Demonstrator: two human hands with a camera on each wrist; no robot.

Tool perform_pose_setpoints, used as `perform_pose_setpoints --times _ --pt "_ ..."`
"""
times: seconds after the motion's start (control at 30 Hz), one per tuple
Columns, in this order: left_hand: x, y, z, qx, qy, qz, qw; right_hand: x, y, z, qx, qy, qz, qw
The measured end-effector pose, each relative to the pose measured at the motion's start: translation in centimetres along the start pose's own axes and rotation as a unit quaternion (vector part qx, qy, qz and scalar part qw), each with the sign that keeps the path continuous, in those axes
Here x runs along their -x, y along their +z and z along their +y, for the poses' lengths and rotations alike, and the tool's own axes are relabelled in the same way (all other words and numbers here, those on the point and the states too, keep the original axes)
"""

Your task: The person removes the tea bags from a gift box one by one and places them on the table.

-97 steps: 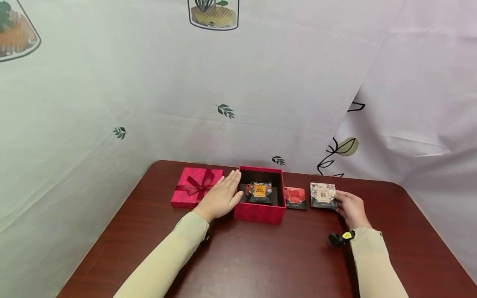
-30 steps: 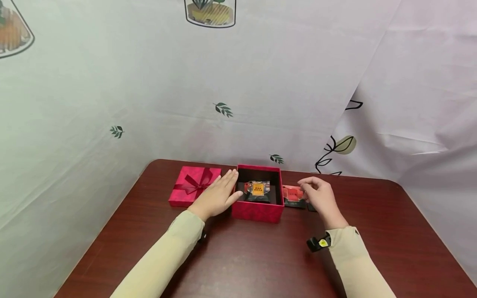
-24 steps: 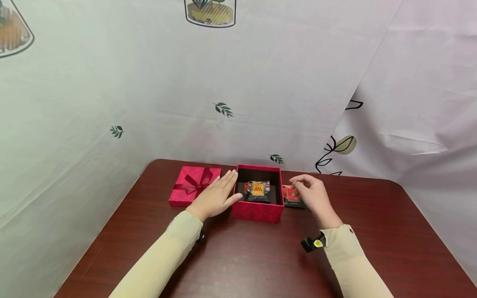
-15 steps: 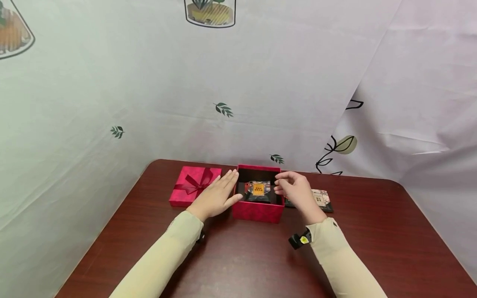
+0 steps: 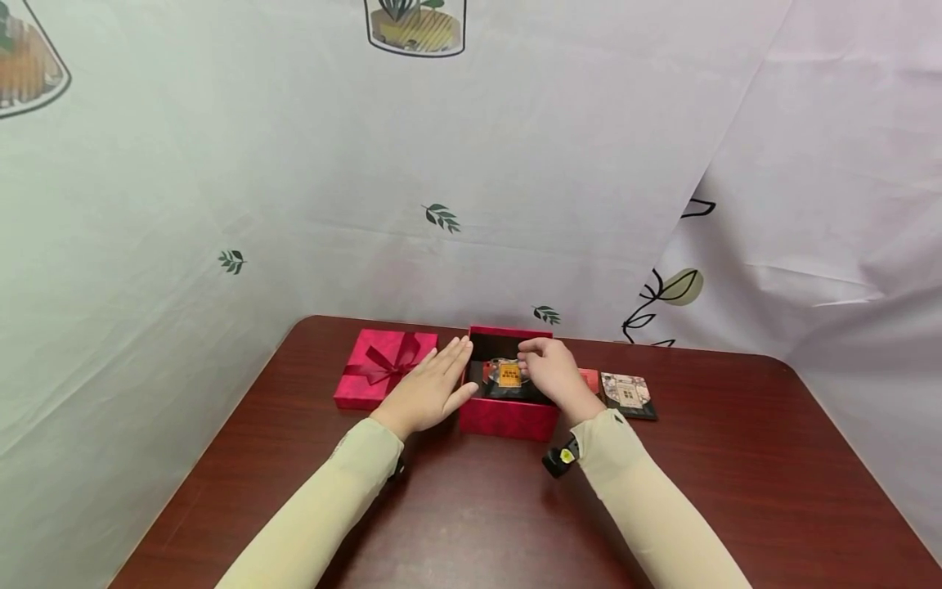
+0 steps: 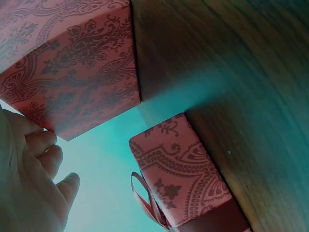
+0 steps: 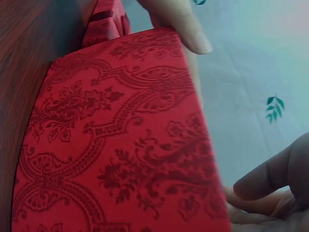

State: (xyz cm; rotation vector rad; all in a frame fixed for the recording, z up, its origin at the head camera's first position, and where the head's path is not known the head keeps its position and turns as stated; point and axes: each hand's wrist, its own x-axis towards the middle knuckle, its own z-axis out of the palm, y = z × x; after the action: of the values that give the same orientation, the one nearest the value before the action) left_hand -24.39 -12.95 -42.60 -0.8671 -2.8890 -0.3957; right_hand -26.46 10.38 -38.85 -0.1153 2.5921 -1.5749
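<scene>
A red patterned gift box (image 5: pixel 509 419) stands uncovered near the back of the table. Inside it lies a dark sachet with an orange label (image 5: pixel 509 375). My left hand (image 5: pixel 428 388), fingers straight, rests against the box's left side; the left wrist view shows those fingers (image 6: pixel 42 143) at the box edge. Over the right part of the opening is my right hand (image 5: pixel 552 372), its fingers loosely bent beside the orange-label sachet. In the right wrist view its thumb (image 7: pixel 263 179) and fingers stand apart, nothing visible between them. Whether it touches the sachet cannot be seen.
The red lid with a ribbon bow (image 5: pixel 386 370) lies left of the box. Right of the box are a red-label sachet (image 5: pixel 590 379), partly hidden by my right hand, and a pale-label sachet (image 5: pixel 628 393). A printed curtain (image 5: pixel 353 180) hangs behind the table.
The pale-label sachet has been shifted left, beside the red-label one, and let go. My right hand has since moved left from there to over the box. The left hand has stayed put.
</scene>
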Motion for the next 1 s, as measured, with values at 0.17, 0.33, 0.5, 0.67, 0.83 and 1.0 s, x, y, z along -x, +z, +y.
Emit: perform_pose_setpoints --times 0.17,0.33,0.5,0.67,0.83,1.0 --pt "0.0 0.2 -0.2 0.002 -0.002 -0.002 1.0000 -0.6 0.7 -0.4 0.097 0.009 0.007 0.995" --pt "0.2 0.2 -0.1 0.008 0.003 0.005 1.0000 -1.5 1.3 -0.6 0.167 0.030 -0.020 0.985" --pt "0.2 0.1 -0.2 0.010 0.001 0.004 0.9999 -1.9 1.8 -0.8 0.224 0.045 -0.050 0.972" --pt "0.1 0.2 -0.1 0.016 0.006 0.008 0.9998 -1.8 2.3 -0.8 0.243 0.053 -0.055 0.967" --pt "0.1 0.3 -0.2 0.019 0.005 0.005 0.9998 -2.0 2.6 -0.4 0.226 0.056 -0.048 0.971" --pt "0.0 0.4 -0.2 0.019 0.004 0.000 0.9998 -2.2 2.6 0.0 0.188 0.062 -0.050 0.979"
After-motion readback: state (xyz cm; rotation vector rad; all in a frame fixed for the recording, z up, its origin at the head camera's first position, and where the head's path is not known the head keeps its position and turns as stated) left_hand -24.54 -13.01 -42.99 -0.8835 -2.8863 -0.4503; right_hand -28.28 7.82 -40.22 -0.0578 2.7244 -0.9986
